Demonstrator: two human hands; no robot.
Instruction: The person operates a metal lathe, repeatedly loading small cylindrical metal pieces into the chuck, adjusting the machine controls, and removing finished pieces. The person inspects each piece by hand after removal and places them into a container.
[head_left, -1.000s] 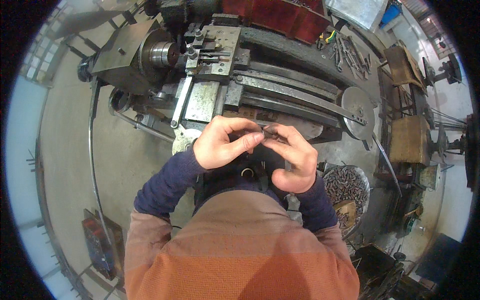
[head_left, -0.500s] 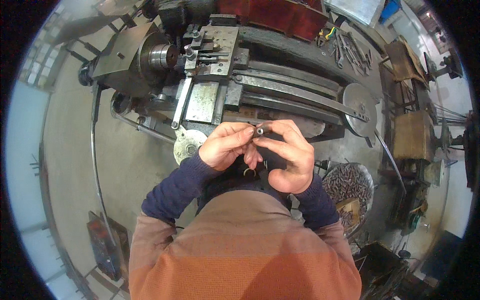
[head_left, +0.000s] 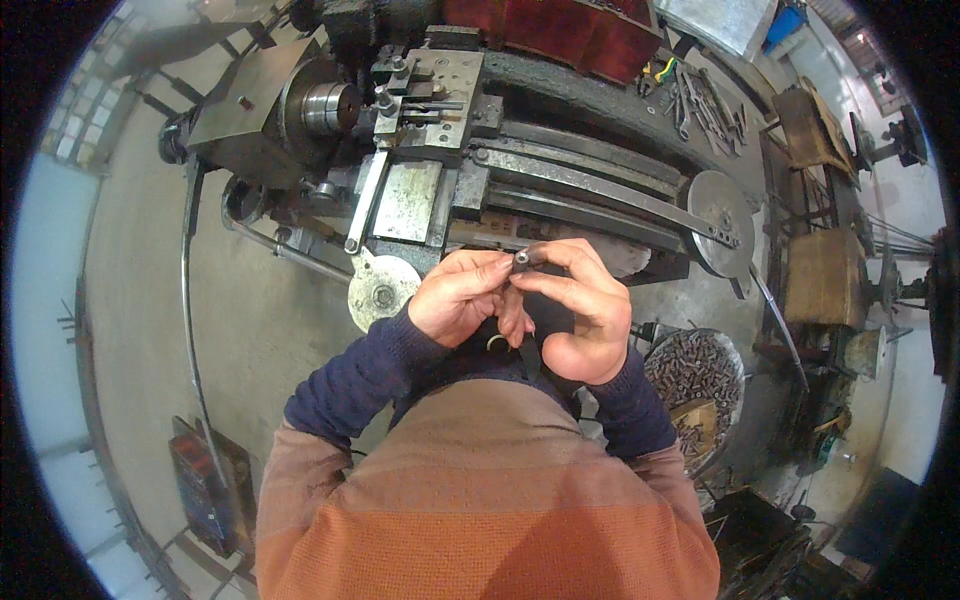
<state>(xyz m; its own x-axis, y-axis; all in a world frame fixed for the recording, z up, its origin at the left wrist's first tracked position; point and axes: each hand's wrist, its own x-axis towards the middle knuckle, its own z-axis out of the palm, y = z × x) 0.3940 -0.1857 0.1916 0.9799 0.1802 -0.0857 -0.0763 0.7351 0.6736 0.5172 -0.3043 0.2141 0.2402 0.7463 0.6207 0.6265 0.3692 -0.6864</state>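
In front of my chest, a small dark metal sleeve with a bright round end is pinched between the fingertips of both hands. My left hand holds it from the left with thumb and forefinger, its other fingers curled below. From the right, my right hand grips it between thumb and fingers. The lower part of the sleeve is hidden by the fingers. Just beyond my hands is a lathe, with its round metal chuck at the far left and its tool post beside the chuck.
A pale handwheel sits close to my left wrist. By my right elbow stands a round tub full of small metal pieces. Wrenches lie at the far right of the machine, near a red metal box. A long lever stands at left.
The sleeve has turned slightly in my fingertips, and its end faces me at a different tilt. Both hands keep their grip and have barely moved.
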